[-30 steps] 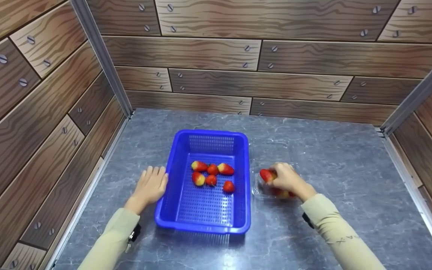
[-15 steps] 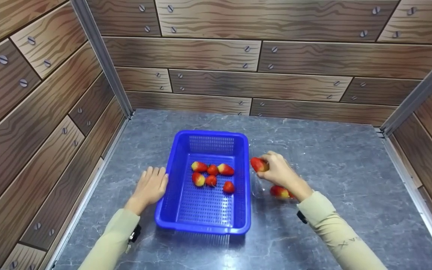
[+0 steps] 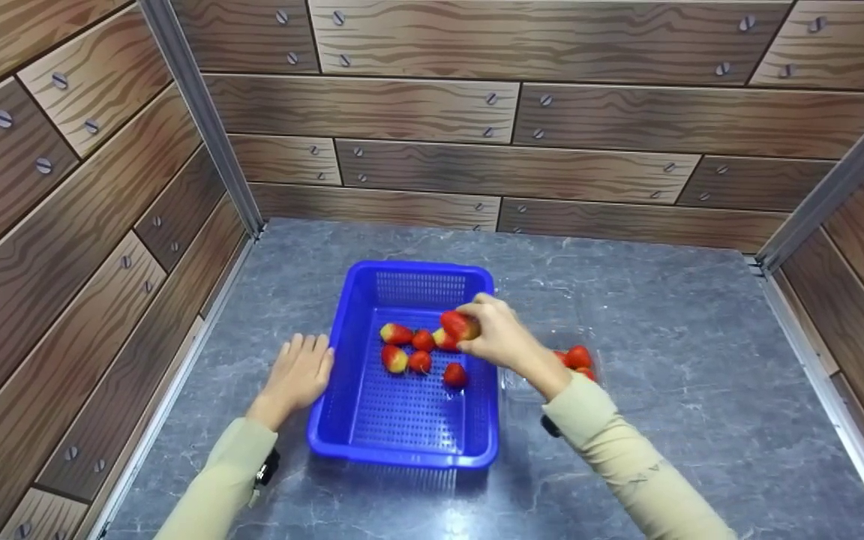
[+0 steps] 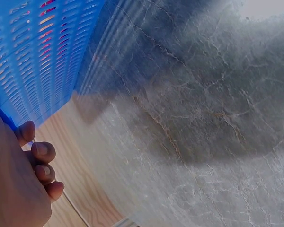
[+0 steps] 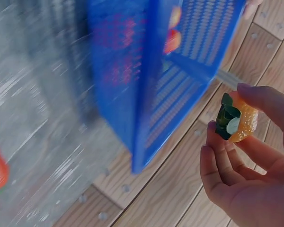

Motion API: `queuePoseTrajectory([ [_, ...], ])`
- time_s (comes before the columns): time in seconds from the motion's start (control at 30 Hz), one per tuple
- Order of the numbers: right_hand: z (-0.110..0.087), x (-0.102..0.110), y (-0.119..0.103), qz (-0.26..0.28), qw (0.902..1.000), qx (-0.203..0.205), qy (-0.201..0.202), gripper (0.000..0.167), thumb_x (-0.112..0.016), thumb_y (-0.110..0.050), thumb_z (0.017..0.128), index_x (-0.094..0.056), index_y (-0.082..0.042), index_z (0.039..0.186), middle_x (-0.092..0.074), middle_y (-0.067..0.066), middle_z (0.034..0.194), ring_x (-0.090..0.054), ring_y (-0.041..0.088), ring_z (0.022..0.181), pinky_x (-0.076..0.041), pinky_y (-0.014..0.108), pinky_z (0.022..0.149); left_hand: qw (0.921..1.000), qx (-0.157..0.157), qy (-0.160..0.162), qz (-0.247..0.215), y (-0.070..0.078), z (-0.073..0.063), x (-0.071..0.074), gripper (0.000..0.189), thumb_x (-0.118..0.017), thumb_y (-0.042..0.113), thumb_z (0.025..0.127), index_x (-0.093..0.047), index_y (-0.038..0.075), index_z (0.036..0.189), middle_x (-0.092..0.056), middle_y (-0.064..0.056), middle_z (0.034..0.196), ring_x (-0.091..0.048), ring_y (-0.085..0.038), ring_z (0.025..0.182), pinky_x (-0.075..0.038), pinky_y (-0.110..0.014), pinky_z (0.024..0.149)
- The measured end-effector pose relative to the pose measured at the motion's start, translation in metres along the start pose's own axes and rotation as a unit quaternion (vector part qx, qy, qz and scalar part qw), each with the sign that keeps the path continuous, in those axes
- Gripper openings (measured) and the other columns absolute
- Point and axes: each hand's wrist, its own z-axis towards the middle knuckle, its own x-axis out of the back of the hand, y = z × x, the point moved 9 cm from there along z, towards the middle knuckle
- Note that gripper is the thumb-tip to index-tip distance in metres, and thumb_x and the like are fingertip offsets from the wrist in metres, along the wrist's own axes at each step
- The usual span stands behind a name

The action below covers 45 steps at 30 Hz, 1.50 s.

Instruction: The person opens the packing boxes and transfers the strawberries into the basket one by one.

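Observation:
A blue perforated plastic basket (image 3: 402, 456) stands on the grey table. Pinched in my right hand (image 3: 505, 334) is a red and yellow strawberry (image 3: 456, 325), held over the basket's right side. In the right wrist view the green leaves (image 5: 227, 118) of this strawberry face the camera, with thumb and fingertips around its yellow end. My left hand (image 3: 301, 371) holds the basket's left rim, its fingertips (image 4: 42, 151) curled under the edge in the left wrist view. Several strawberries (image 3: 396, 359) lie inside the basket, one (image 3: 455, 376) apart from the others.
Right of the basket is a clear plastic box (image 3: 514, 382) with several more strawberries (image 3: 578, 357), partly hidden by my right forearm. Wood-patterned walls (image 3: 589, 112) enclose the table (image 3: 672, 315) at the back and both sides.
My right hand has lifted a strawberry out of the clear box and carried it left, over the basket. My left hand has stayed at the basket's left rim.

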Motion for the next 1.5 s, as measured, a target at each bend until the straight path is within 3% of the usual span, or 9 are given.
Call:
queuePoseTrajectory([
  [0.3,0.022,-0.042,-0.037,0.013,0.9986,-0.011,-0.050,0.047,-0.084,-0.005,0.068,-0.072,0.001,0.114,-0.058,0.007,0.092,-0.057,0.024,0.086,-0.052,0.037,0.075,1.0000,0.004,-0.001,0.004,0.000,-0.004,0.002,0.017,-0.047,0.014,0.101,-0.053,-0.002,0.100,-0.054,-0.019,0.088,-0.046,-0.038,0.083,-0.037,-0.048,0.072],
  [0.5,0.031,-0.071,-0.049,0.000,0.9980,-0.006,-0.063,0.043,-0.085,-0.007,0.066,-0.075,-0.003,0.108,-0.059,0.008,0.087,-0.058,0.023,0.080,-0.051,0.038,0.071,1.0000,0.001,0.006,-0.006,0.001,-0.002,0.003,0.017,-0.046,0.013,0.101,-0.053,-0.002,0.102,-0.054,-0.019,0.088,-0.046,-0.038,0.083,-0.038,-0.048,0.072],
  [0.7,0.036,-0.101,-0.050,-0.036,0.9965,-0.009,-0.074,0.034,-0.084,-0.007,0.064,-0.077,-0.007,0.097,-0.062,0.010,0.086,-0.058,0.025,0.078,-0.050,0.042,0.069,1.0000,-0.002,0.006,0.001,0.002,-0.001,0.002,0.018,-0.046,0.014,0.101,-0.054,-0.002,0.101,-0.055,-0.019,0.087,-0.047,-0.038,0.082,-0.038,-0.048,0.071],
  [0.87,0.037,-0.123,-0.046,-0.046,0.9951,0.003,-0.087,0.017,-0.077,0.002,0.063,-0.074,-0.006,0.078,-0.056,0.003,0.071,-0.052,0.021,0.069,-0.048,0.039,0.066,0.9999,-0.005,0.011,0.008,0.001,0.000,0.003,0.018,-0.047,0.014,0.101,-0.054,-0.002,0.102,-0.055,-0.019,0.088,-0.047,-0.039,0.083,-0.038,-0.048,0.071],
  [0.97,0.035,-0.134,-0.041,-0.039,0.9942,-0.009,-0.100,0.016,-0.076,0.005,0.062,-0.072,-0.007,0.073,-0.053,-0.001,0.066,-0.048,0.019,0.064,-0.047,0.036,0.063,0.9999,-0.007,0.012,0.004,0.001,0.001,0.003,0.018,-0.046,0.014,0.101,-0.054,-0.002,0.102,-0.055,-0.019,0.088,-0.047,-0.039,0.083,-0.038,-0.049,0.071],
  [1.13,0.029,-0.149,-0.032,-0.032,0.9895,-0.043,-0.134,0.023,-0.081,0.004,0.060,-0.076,-0.009,0.079,-0.058,-0.001,0.071,-0.050,0.017,0.065,-0.047,0.030,0.062,1.0000,-0.003,0.004,0.005,0.002,0.000,0.001,0.017,-0.046,0.015,0.101,-0.053,-0.001,0.100,-0.055,-0.018,0.087,-0.046,-0.038,0.082,-0.038,-0.048,0.072],
  [1.3,0.025,-0.166,-0.029,-0.044,0.9831,-0.033,-0.175,0.033,-0.085,-0.001,0.061,-0.079,-0.008,0.093,-0.065,0.002,0.079,-0.053,0.017,0.072,-0.049,0.030,0.066,1.0000,-0.001,-0.001,0.001,0.002,0.000,0.001,0.017,-0.046,0.015,0.102,-0.053,-0.001,0.102,-0.055,-0.018,0.087,-0.046,-0.038,0.083,-0.038,-0.048,0.073],
  [1.5,0.024,-0.179,-0.033,-0.049,0.9804,0.002,-0.191,0.026,-0.086,-0.003,0.063,-0.076,-0.006,0.086,-0.062,0.002,0.075,-0.054,0.017,0.071,-0.050,0.029,0.066,1.0000,-0.004,0.008,0.000,0.002,-0.001,0.002,0.018,-0.046,0.013,0.101,-0.054,-0.003,0.103,-0.054,-0.019,0.087,-0.046,-0.039,0.082,-0.039,-0.049,0.072],
])
